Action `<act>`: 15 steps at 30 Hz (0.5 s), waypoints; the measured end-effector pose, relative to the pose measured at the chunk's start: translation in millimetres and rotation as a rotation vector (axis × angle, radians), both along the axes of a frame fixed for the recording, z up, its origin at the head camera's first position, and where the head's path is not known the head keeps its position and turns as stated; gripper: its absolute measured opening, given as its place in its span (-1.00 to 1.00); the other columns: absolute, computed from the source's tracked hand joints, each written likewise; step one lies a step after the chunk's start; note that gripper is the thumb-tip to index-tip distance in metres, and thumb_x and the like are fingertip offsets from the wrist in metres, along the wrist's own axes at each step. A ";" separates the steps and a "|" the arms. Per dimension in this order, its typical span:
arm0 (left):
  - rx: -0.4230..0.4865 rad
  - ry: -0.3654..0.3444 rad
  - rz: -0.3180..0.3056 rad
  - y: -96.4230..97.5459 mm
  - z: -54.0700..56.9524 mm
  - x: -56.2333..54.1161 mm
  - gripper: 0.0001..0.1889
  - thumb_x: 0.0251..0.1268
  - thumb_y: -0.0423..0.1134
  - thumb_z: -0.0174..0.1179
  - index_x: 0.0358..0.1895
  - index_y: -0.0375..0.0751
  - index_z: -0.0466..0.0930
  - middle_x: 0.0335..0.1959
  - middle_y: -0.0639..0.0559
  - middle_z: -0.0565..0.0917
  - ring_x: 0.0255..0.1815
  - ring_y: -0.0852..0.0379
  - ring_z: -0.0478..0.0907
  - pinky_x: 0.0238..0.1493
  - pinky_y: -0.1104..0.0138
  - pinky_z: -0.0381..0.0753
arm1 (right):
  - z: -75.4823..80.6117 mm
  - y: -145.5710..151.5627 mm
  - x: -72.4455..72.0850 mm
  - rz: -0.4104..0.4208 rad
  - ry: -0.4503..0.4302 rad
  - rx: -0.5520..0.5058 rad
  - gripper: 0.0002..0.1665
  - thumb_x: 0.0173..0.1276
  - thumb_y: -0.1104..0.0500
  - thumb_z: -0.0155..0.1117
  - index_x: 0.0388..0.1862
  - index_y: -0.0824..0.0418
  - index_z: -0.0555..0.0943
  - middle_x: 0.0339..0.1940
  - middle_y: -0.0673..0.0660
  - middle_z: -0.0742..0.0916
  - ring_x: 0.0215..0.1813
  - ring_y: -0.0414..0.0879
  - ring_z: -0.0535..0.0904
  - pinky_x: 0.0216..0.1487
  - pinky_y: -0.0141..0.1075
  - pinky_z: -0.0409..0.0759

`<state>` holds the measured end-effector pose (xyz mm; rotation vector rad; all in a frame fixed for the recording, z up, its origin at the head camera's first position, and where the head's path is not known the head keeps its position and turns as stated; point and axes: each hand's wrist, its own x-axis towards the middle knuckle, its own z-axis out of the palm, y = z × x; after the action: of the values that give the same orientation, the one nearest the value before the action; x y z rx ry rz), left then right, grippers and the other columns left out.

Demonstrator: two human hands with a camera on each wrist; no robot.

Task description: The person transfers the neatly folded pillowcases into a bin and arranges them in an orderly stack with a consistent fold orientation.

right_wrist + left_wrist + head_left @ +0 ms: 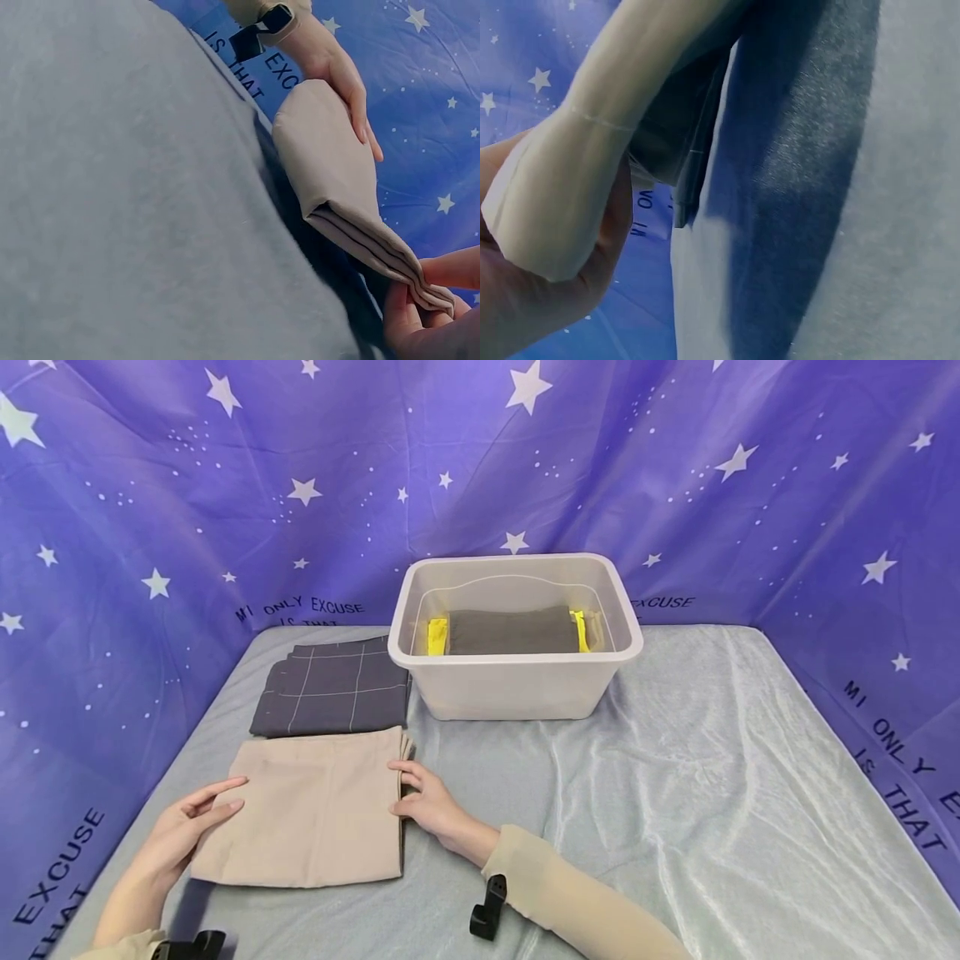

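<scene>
A folded beige cloth [315, 810] lies flat between my two hands, a shadow beneath its near left corner. My left hand [176, 835] grips its left edge, thumb and fingers showing on top; in the left wrist view the folded end of the cloth [562, 195] sits in the palm. At the opposite edge, my right hand [435, 806] pinches the stacked layers. Those layers show in the right wrist view, where fingers of the right hand [424, 334] are on both sides of the cloth [330, 150].
Behind the beige cloth lies a folded dark grid-patterned cloth [337, 689]. A light plastic bin [517, 689] stands at the back, holding a dark folded cloth [510, 631] and yellow items [437, 637]. Grey fabric [720, 793] covers the table; purple star-printed curtains [480, 460] surround it.
</scene>
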<state>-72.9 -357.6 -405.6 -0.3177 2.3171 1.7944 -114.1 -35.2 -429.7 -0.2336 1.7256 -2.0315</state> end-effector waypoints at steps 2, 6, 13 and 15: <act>0.048 0.016 0.007 0.6 1.6 1.9 -0.59 0.22 -0.20 0.09 0.17 0.08 0.40 0.39 -0.20 -0.25 0.16 0.48 0.19 -0.20 0.59 0.45 | 9.6 2.4 2.5 0.002 0.011 0.003 -0.36 0.04 0.57 0.09 0.16 0.29 0.35 -0.01 0.23 0.53 -0.44 -0.20 0.50 -0.33 -0.42 0.47; 0.162 0.048 0.019 -0.3 1.4 4.6 -0.64 0.21 -0.28 0.10 0.09 0.08 0.48 0.27 0.15 0.16 -0.27 0.42 0.52 -0.37 0.38 0.57 | 20.8 5.7 5.0 0.001 0.032 0.016 -0.38 0.05 0.55 0.09 0.16 0.30 0.35 0.07 0.29 0.48 -0.46 -0.22 0.48 -0.31 -0.42 0.47; 0.162 0.075 0.016 -4.3 -2.2 4.3 -0.58 0.21 -0.27 0.09 0.18 0.00 0.40 0.18 0.29 0.21 0.23 0.39 0.11 0.18 0.40 0.22 | 12.2 6.8 -1.7 0.002 0.077 -0.010 -0.35 0.04 0.52 0.12 0.16 0.22 0.37 0.19 0.33 0.36 -0.47 -0.23 0.46 -0.31 -0.44 0.45; 0.170 0.090 0.020 -2.5 -1.0 5.1 -0.56 0.22 -0.28 0.08 0.20 -0.03 0.37 0.20 0.32 0.21 0.34 0.36 -0.27 0.33 0.30 -0.27 | 11.7 7.9 -3.1 0.008 0.098 -0.015 -0.35 0.04 0.51 0.13 0.17 0.22 0.37 0.20 0.33 0.36 -0.46 -0.23 0.47 -0.30 -0.44 0.45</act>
<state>-67.8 -360.1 -406.6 -0.2385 2.2062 2.0384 -117.2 -27.4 -418.0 -0.3500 1.7653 -2.0585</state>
